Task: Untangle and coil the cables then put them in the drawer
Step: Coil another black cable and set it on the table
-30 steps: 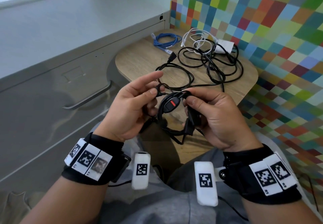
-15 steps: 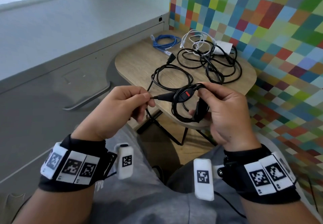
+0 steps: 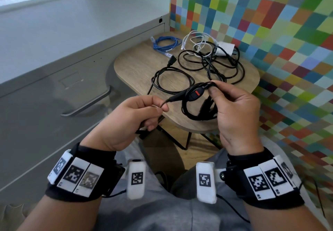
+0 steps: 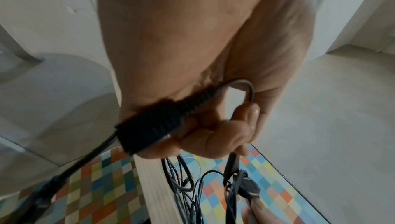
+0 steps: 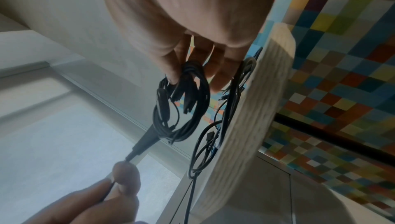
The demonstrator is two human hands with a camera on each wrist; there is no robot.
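A thin black cable with a red-marked inline piece (image 3: 196, 93) is wound into a small coil (image 3: 195, 112), held in front of me above the table's near edge. My right hand (image 3: 232, 108) grips that coil (image 5: 183, 102) at its top and side. My left hand (image 3: 137, 115) pinches the cable's free end (image 3: 166, 102) between thumb and forefinger, just left of the coil, and a thicker black plug (image 4: 153, 126) lies under its curled fingers. More cables lie on the wooden side table (image 3: 137, 68): a black tangle (image 3: 216, 63), a white cable with adapter (image 3: 225, 48), a coiled blue cable (image 3: 166, 43).
A grey cabinet stands to my left with shut drawers and a curved handle (image 3: 90, 104). A wall of coloured squares (image 3: 270, 23) closes in the table at the back and right. My knees in grey trousers (image 3: 153, 212) are below the hands.
My left hand has closed from spread fingers to a pinch on the cable's end and drawn it out leftward. The right hand has lifted the coil slightly toward the table.
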